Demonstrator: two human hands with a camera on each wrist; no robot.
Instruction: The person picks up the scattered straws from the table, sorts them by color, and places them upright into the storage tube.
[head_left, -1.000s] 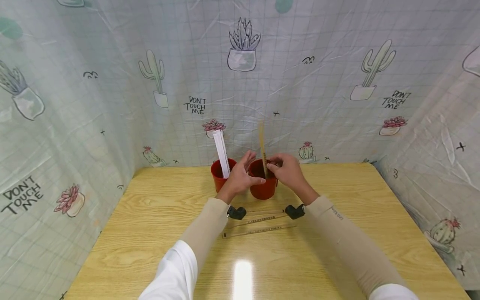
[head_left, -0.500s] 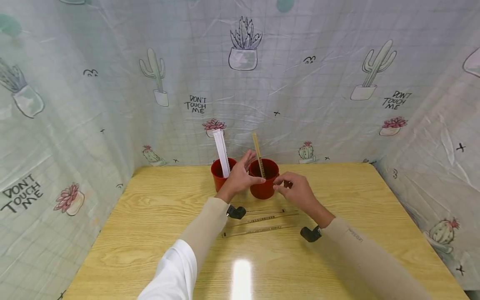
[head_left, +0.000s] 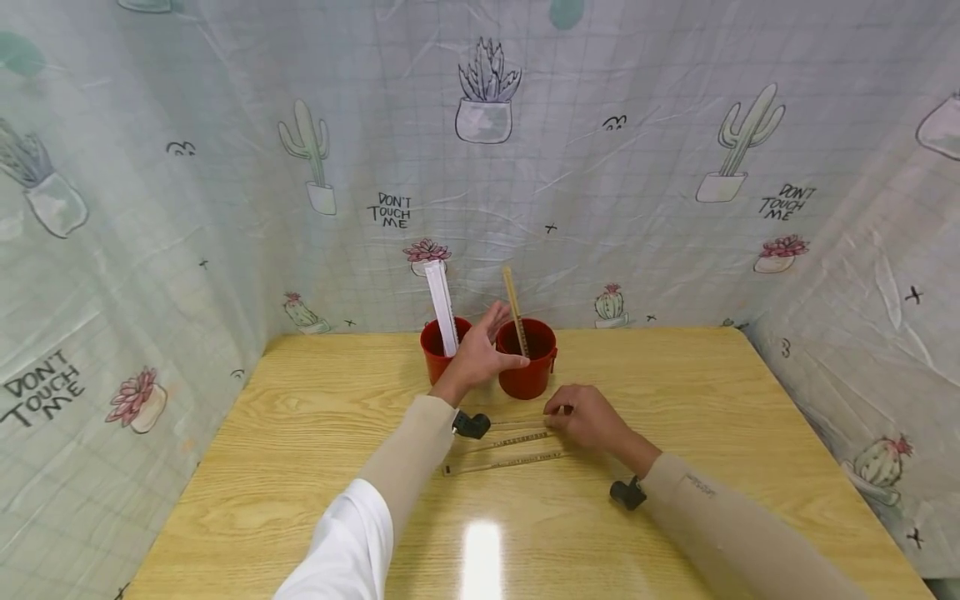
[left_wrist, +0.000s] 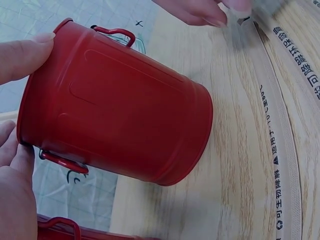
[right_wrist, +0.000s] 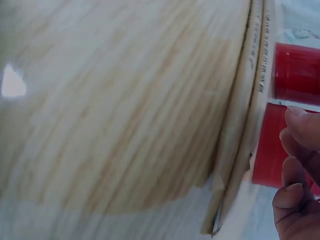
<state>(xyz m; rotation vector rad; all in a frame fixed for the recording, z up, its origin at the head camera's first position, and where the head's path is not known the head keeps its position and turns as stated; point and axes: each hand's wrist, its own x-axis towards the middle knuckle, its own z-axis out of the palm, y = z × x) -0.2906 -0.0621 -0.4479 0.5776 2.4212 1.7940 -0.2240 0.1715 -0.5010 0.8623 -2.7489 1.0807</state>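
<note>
In the head view, my left hand holds the rim of the right-hand red bucket, thumb at the front and fingers at its left side. A tan paper-wrapped straw leans inside that bucket. Just in front, my right hand hovers at the right ends of several printed wrapped straws lying on the table. Its thumb and fingers are bent but apart in the right wrist view, with no straw between them. Printed lettering runs along one straw in the left wrist view.
Left of my left hand stands a second red bucket holding a bundle of white wrapped straws. A cactus-print curtain hangs behind and beside the wooden table. Black camera mounts sit at both wrists.
My right hand has let go of the tan straw, which now leans left in the bucket. It has come down toward the straws on the table. My left hand stays on the rim.
</note>
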